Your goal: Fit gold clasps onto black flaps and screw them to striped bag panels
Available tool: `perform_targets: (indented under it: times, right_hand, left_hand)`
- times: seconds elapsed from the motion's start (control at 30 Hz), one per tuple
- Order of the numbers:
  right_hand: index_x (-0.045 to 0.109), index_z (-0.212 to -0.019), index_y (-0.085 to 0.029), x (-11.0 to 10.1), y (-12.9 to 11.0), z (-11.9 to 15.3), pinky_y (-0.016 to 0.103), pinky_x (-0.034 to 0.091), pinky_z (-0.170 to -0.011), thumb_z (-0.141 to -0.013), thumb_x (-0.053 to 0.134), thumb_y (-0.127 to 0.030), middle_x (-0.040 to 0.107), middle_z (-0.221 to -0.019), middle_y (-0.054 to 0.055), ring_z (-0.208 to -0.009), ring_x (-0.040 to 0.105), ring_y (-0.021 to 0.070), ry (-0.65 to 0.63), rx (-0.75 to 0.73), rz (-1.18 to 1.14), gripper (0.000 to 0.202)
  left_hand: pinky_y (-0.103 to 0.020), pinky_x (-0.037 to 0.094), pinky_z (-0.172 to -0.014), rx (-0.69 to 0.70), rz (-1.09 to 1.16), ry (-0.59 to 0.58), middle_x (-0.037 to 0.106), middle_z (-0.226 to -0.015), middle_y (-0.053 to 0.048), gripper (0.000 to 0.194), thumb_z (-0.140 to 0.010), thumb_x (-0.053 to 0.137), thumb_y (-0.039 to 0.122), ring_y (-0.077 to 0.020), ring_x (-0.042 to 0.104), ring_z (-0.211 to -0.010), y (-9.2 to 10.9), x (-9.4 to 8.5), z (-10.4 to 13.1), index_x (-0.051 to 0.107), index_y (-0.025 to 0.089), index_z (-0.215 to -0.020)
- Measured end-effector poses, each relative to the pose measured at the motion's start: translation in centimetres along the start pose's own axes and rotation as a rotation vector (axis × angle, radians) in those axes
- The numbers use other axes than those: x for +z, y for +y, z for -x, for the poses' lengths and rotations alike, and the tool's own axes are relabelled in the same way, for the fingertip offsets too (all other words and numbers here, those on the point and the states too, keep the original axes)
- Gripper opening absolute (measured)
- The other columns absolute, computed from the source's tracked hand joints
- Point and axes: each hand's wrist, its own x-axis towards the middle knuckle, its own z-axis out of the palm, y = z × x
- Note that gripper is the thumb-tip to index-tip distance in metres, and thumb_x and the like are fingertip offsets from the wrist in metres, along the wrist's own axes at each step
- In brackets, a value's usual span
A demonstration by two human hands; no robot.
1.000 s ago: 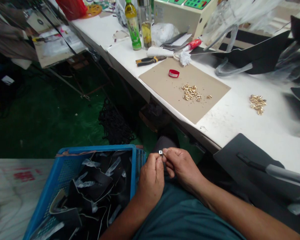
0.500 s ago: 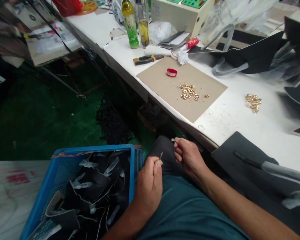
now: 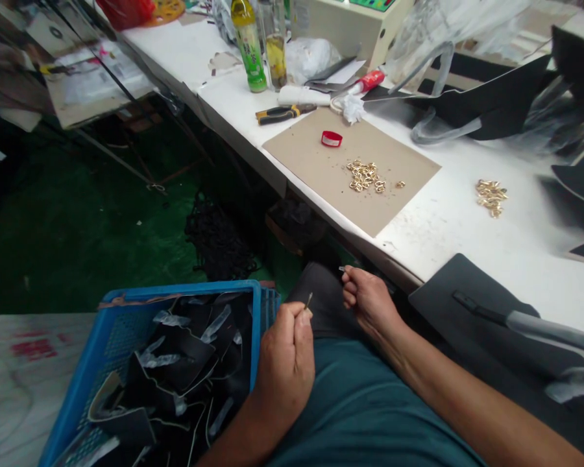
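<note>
Over my lap, my left hand [image 3: 288,347] is closed in a pinch on a thin, short metal piece [image 3: 309,300] that sticks up past the thumb. It is too small for me to tell its exact kind. To the right, my right hand [image 3: 367,295] pinches a small silvery metal tab [image 3: 341,268] between thumb and forefinger. The two hands are apart. On the table ahead, a pile of gold metal clasps [image 3: 365,176] lies on a beige board [image 3: 316,152], and a second pile of gold hardware [image 3: 491,196] is farther right.
At my left stands a blue crate [image 3: 180,287] full of black panels with plastic-wrapped straps. Pliers [image 3: 285,114], a red ring [image 3: 331,139], a green tea bottle [image 3: 250,48] and a machine [image 3: 350,29] are on the white table [image 3: 418,227]. A black panel [image 3: 467,285] overhangs its edge.
My right hand has shifted slightly, and the tab in it shows at a different angle. The left hand keeps its pinch with barely any movement. The view has shifted a little.
</note>
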Motion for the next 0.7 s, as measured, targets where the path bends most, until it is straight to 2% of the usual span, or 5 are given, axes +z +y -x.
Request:
perform_targets:
  times: [0.17,0.23,0.33,0.47,0.7]
  right_hand:
    - [0.058,-0.071,-0.019,0.3,-0.8,2.1,0.021,0.032,-0.042,-0.095,0.067,-0.051,0.036,-0.048,-0.009,-0.038,0.037,0.0073,-0.412,-0.014,0.037,0.041]
    - [0.058,-0.069,-0.018,0.8,-0.7,3.1,0.02,0.027,-0.04,-0.096,0.065,-0.053,0.037,-0.047,-0.008,-0.037,0.037,0.0068,-0.494,0.002,0.099,0.045]
    - [0.058,-0.069,-0.018,1.4,-0.1,3.5,0.021,0.026,-0.039,-0.095,0.066,-0.055,0.036,-0.047,-0.009,-0.037,0.034,0.0064,-0.485,0.03,0.102,0.045]
    - [0.059,-0.069,-0.018,1.9,1.2,2.7,0.021,0.027,-0.04,-0.092,0.069,-0.052,0.037,-0.047,-0.009,-0.037,0.034,0.0068,-0.365,0.016,0.039,0.042]
    - [0.063,-0.068,-0.017,1.9,2.1,2.0,0.022,0.034,-0.045,-0.096,0.062,-0.049,0.048,-0.044,-0.005,-0.039,0.044,0.0093,-0.262,-0.111,0.219,0.042]
  left_hand:
    - [-0.028,0.042,-0.06,-0.076,0.033,-0.046,0.064,-0.072,0.001,0.027,-0.106,0.041,0.033,-0.016,0.06,-0.062,-0.2,0.2,-0.7,0.063,0.019,-0.1]
    - [-0.028,0.044,-0.063,-0.081,0.058,-0.06,0.068,-0.077,-0.001,0.027,-0.107,0.041,0.033,-0.0165,0.062,-0.065,-0.3,0.3,-0.8,0.063,0.019,-0.101]
    - [-0.029,0.047,-0.069,-0.088,0.111,-0.089,0.072,-0.086,-0.003,0.027,-0.108,0.04,0.034,-0.0169,0.064,-0.072,-0.6,0.5,-0.7,0.063,0.02,-0.102]
    - [-0.03,0.047,-0.072,-0.135,0.148,-0.091,0.071,-0.085,-0.003,0.028,-0.108,0.04,0.036,-0.0178,0.064,-0.074,-1.1,0.8,-0.7,0.061,0.02,-0.099]
    - [-0.03,0.044,-0.07,-0.142,0.154,-0.119,0.064,-0.079,-0.001,0.031,-0.108,0.038,0.038,-0.0174,0.06,-0.071,-1.0,1.3,-1.1,0.059,0.021,-0.095]
